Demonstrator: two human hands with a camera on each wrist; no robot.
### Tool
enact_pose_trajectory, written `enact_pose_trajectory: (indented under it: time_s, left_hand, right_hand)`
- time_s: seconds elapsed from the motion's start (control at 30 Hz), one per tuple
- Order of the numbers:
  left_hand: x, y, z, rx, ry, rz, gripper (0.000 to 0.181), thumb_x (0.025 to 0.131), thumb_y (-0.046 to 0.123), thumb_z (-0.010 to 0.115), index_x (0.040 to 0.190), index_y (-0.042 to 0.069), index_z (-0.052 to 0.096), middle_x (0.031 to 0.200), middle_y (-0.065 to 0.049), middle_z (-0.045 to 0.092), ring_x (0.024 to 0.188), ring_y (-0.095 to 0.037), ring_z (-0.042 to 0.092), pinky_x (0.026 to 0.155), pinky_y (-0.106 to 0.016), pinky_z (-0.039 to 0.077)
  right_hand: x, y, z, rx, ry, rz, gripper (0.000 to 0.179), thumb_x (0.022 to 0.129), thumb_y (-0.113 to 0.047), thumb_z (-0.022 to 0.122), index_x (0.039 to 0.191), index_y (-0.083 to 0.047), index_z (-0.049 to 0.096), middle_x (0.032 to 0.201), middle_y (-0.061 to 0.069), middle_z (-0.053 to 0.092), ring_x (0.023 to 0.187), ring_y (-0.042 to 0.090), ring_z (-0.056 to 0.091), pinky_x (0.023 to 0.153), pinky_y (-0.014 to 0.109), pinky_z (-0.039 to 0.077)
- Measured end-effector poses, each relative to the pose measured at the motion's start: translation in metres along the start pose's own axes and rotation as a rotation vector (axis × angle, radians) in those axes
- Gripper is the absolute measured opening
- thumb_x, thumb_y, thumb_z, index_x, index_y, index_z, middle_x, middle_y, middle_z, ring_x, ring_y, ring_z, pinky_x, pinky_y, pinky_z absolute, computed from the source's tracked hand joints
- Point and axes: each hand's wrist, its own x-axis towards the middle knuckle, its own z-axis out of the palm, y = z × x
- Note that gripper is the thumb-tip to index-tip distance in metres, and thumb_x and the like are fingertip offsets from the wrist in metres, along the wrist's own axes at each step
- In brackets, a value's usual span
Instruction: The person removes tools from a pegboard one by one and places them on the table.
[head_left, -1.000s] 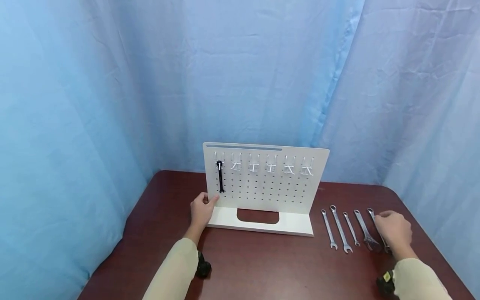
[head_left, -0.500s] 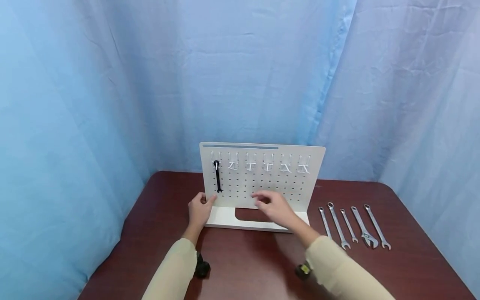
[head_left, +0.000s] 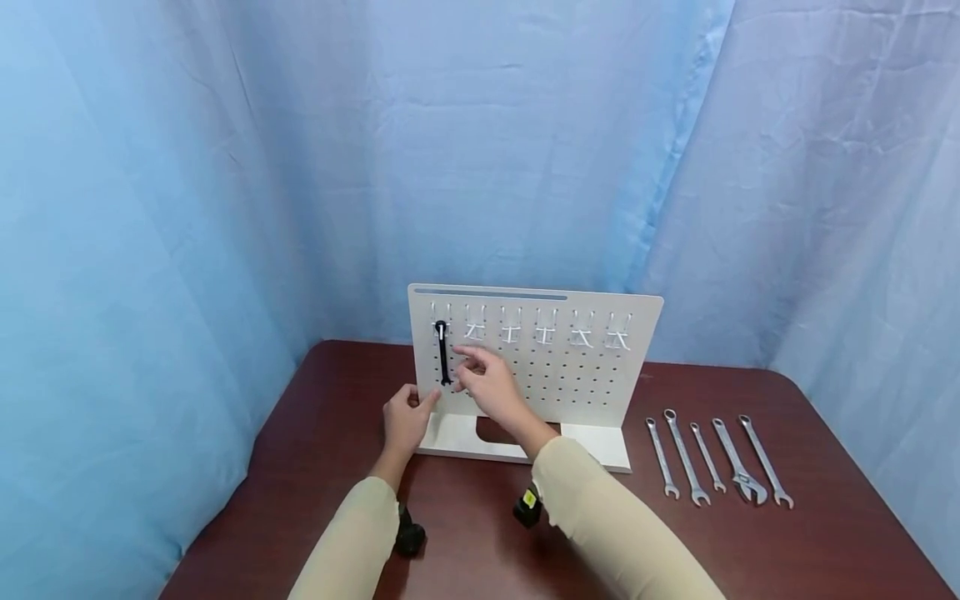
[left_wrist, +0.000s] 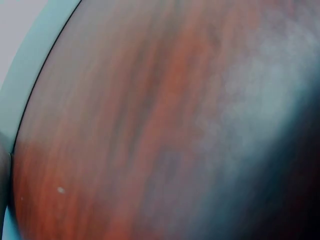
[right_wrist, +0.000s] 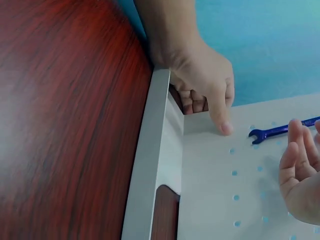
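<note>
A white pegboard stand stands upright on the table. From its leftmost hook hangs a dark combination wrench, open end down; in the right wrist view this wrench looks dark blue. My left hand grips the board's lower left edge, thumb on the front face and the other fingers round the side, as the left hand in the right wrist view shows. Just right of the wrench is my right hand, fingers loosely bent and holding nothing; whether a fingertip touches the wrench I cannot tell.
Several hooks with nothing on them line the board's top. Right of the stand, silver wrenches lie in a row with an adjustable wrench. Blue curtains close off the table's back and sides. The left wrist view shows blurred tabletop.
My right hand has left the wrenches at the right and moved left across the board to the hanging wrench. The wrenches stay on the table. My left hand keeps its place.
</note>
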Motion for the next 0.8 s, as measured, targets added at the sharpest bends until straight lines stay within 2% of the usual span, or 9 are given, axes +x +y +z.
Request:
enact_pose_trajectory:
  time_s: [0.1,0.23,0.4,0.5,0.6,0.73,0.8]
  left_hand:
    - [0.0,0.002,0.0,-0.006,0.004,0.005,0.029,0.089,0.033,0.079,0.087,0.009,0.064,0.075,-0.005,0.061,0.069,-0.018,0.054,0.062,-0.032,0.045]
    - [0.0,0.004,-0.002,-0.018,0.008,0.012,0.03,0.088,0.033,0.08,0.087,0.008,0.063,0.074,-0.005,0.059,0.068,-0.019,0.053,0.063,-0.032,0.044]
    - [-0.001,0.007,-0.002,-0.035,0.01,-0.008,0.029,0.088,0.031,0.08,0.086,0.007,0.064,0.073,-0.005,0.057,0.067,-0.02,0.052,0.062,-0.033,0.043]
    - [-0.003,0.006,-0.002,-0.03,-0.001,-0.025,0.028,0.088,0.031,0.08,0.087,0.008,0.064,0.072,-0.004,0.058,0.066,-0.019,0.052,0.061,-0.032,0.043]
    - [-0.003,0.005,-0.001,-0.023,-0.006,-0.017,0.028,0.088,0.031,0.08,0.087,0.008,0.065,0.073,-0.003,0.06,0.067,-0.018,0.053,0.061,-0.031,0.043]
    - [-0.002,0.005,-0.002,-0.019,0.015,-0.008,0.026,0.088,0.029,0.081,0.085,0.008,0.065,0.072,-0.004,0.062,0.068,-0.019,0.054,0.062,-0.032,0.043]
    - [-0.001,0.005,-0.002,-0.015,0.023,-0.008,0.023,0.088,0.026,0.08,0.085,0.008,0.065,0.074,-0.004,0.063,0.069,-0.019,0.056,0.063,-0.032,0.044]
  right_hand:
    - [0.007,-0.002,0.006,0.044,-0.005,0.016,0.037,0.098,-0.002,0.059,0.136,-0.003,0.06,0.102,0.021,0.07,0.077,0.029,0.071,0.063,0.024,0.05]
    - [0.013,-0.006,0.016,0.126,0.006,0.056,0.035,0.1,-0.008,0.062,0.134,-0.001,0.06,0.096,0.016,0.071,0.07,0.017,0.068,0.06,0.023,0.048]
    - [0.02,-0.012,0.029,0.183,0.042,0.063,0.024,0.099,-0.01,0.064,0.118,0.004,0.065,0.081,0.007,0.068,0.061,0.012,0.062,0.059,0.025,0.049]
    - [0.02,-0.014,0.036,0.172,0.094,0.052,0.015,0.099,-0.008,0.063,0.106,0.006,0.067,0.074,0.005,0.064,0.058,0.013,0.059,0.059,0.027,0.051]
    - [0.018,-0.018,0.037,0.109,0.163,0.055,0.014,0.097,-0.009,0.066,0.099,0.004,0.07,0.075,0.004,0.063,0.063,0.012,0.057,0.061,0.026,0.05]
    - [0.014,-0.022,0.037,0.016,0.205,0.06,0.015,0.096,-0.013,0.069,0.101,-0.001,0.075,0.088,0.005,0.069,0.078,0.011,0.06,0.069,0.026,0.051]
    - [0.012,-0.022,0.037,0.015,0.199,0.062,0.017,0.097,-0.014,0.068,0.104,0.0,0.074,0.094,0.007,0.071,0.082,0.011,0.062,0.074,0.029,0.054]
